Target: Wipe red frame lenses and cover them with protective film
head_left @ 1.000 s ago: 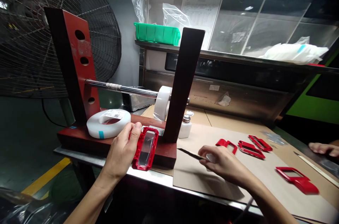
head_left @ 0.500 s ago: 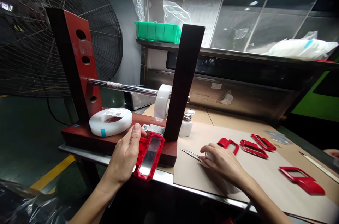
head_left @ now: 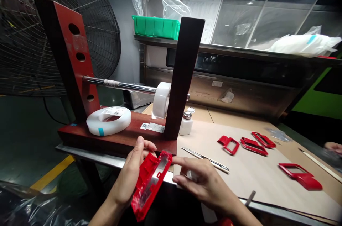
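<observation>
My left hand (head_left: 130,172) is closed around a red plastic frame (head_left: 167,163) with a clear window, which it holds tilted in front of the table edge. My right hand (head_left: 203,179) is at the frame's right side, its index finger reaching the upper corner; whether it touches, I cannot tell. Its other fingers curl around a small whitish piece (head_left: 191,175), mostly hidden. Just beyond that hand, a utility knife (head_left: 205,160) lies on the brown paper.
A dark red wooden stand (head_left: 184,76) carries a tape roll (head_left: 161,100) on its metal rod; another roll (head_left: 93,126) lies on its base. A white bottle (head_left: 186,126) stands beside it. Several red frames (head_left: 231,146) lie to the right. Another person's hand (head_left: 333,147) shows at far right.
My right hand has moved left from the table to the red frame, uncovering the utility knife. My left hand has lowered the frame slightly and turned it.
</observation>
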`<state>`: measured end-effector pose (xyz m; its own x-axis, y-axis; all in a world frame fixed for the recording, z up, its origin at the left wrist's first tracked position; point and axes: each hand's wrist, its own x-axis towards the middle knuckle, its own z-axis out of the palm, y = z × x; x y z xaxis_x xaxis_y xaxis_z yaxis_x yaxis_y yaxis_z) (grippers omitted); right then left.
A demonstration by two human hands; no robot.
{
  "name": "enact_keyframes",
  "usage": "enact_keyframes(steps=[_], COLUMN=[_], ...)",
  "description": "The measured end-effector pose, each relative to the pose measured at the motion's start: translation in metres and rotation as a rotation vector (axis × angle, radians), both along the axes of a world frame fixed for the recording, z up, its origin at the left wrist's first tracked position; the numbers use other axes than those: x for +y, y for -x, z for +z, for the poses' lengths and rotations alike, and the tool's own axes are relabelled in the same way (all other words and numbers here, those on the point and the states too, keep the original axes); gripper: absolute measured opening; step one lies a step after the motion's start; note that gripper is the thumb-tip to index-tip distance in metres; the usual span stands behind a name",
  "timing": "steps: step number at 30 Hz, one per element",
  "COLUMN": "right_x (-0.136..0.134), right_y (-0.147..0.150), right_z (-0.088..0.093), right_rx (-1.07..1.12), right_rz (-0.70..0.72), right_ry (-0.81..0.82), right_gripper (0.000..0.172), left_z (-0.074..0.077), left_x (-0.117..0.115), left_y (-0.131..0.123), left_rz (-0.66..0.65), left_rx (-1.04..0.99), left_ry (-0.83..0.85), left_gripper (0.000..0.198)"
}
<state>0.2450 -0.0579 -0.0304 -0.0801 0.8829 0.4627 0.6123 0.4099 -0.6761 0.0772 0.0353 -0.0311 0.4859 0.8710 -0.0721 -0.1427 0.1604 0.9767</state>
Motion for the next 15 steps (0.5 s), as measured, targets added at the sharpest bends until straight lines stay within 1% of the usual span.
enact_keyframes(steps=[3,5,7,9,11,13,15], right_x=[0.005,0.007,0.007,0.004,-0.003,-0.017,-0.037], right_y=[0.010,0.014,0.016,0.015,0.011,0.005,-0.001], right_z=[-0.008,-0.012,-0.018,-0.025,-0.034,-0.043,-0.051], right_rx=[0.213,0.324,0.396,0.428,0.425,0.417,0.479], right_rz=[0.162,0.236,0.259,0.237,0.188,0.123,0.034], right_ry=[0.037,0.031,-0.019,-0.089,-0.130,-0.133,-0.095], right_gripper=[0.030,0.025,0.019,0.015,0.016,0.015,0.012], left_z=[-0.005,-0.009,-0.014,-0.020,-0.026,-0.035,-0.048], left_x=[-0.017,-0.026,-0.033,-0.038,-0.043,-0.050,-0.060], left_y=[-0.003,-0.005,-0.008,-0.011,-0.015,-0.022,-0.032], left_rz=[-0.195,-0.286,-0.337,-0.390,-0.426,-0.420,-0.392], left_rx=[-0.160,-0.187,-0.175,-0.187,-0.244,-0.302,-0.271], left_ry=[0.227,0.292,0.330,0.392,0.466,0.545,0.645], left_gripper=[0.045,0.046,0.046,0.045,0.043,0.043,0.044])
